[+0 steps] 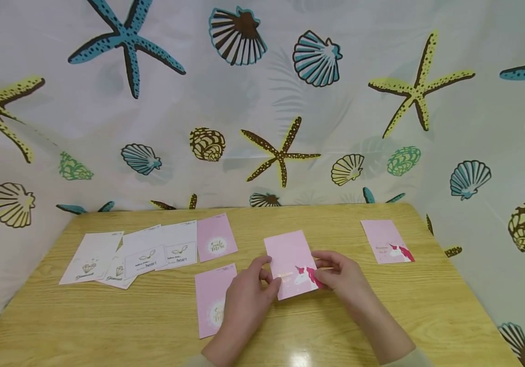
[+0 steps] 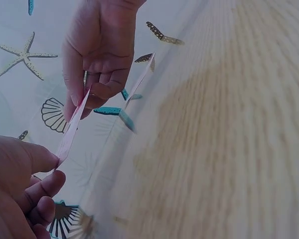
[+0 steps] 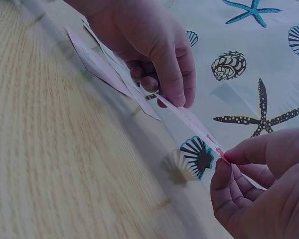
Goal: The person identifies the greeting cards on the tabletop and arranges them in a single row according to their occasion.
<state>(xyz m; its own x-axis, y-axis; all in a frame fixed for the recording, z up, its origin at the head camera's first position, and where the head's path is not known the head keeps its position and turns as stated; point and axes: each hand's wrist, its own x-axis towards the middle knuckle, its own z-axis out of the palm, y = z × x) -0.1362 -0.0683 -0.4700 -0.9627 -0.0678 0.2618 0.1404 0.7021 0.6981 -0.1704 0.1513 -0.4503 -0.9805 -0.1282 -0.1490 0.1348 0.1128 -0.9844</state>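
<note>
A pink unicorn card (image 1: pixel 290 257) is held up off the tabletop between both hands, tilted a little. My left hand (image 1: pixel 251 295) pinches its lower left edge between thumb and fingers. On the opposite edge my right hand (image 1: pixel 347 280) pinches it near the red-maned unicorn. Both wrist views show the card edge-on, the left wrist view as a thin pink strip (image 2: pixel 73 127). A matching unicorn card (image 1: pixel 387 240) lies flat at the right. Just left of my left hand lies a pink "Smile More" card (image 1: pixel 212 293), partly hidden by that hand and forearm.
Another pink "Smile More" card (image 1: pixel 216 234) lies farther back. To its left, white cards with wings and "heart" lettering (image 1: pixel 180 237) overlap. White diamond cards (image 1: pixel 99 250) lie at the far left. A shell-and-starfish cloth (image 1: pixel 226 178) hangs behind the wooden table (image 1: pixel 120 326).
</note>
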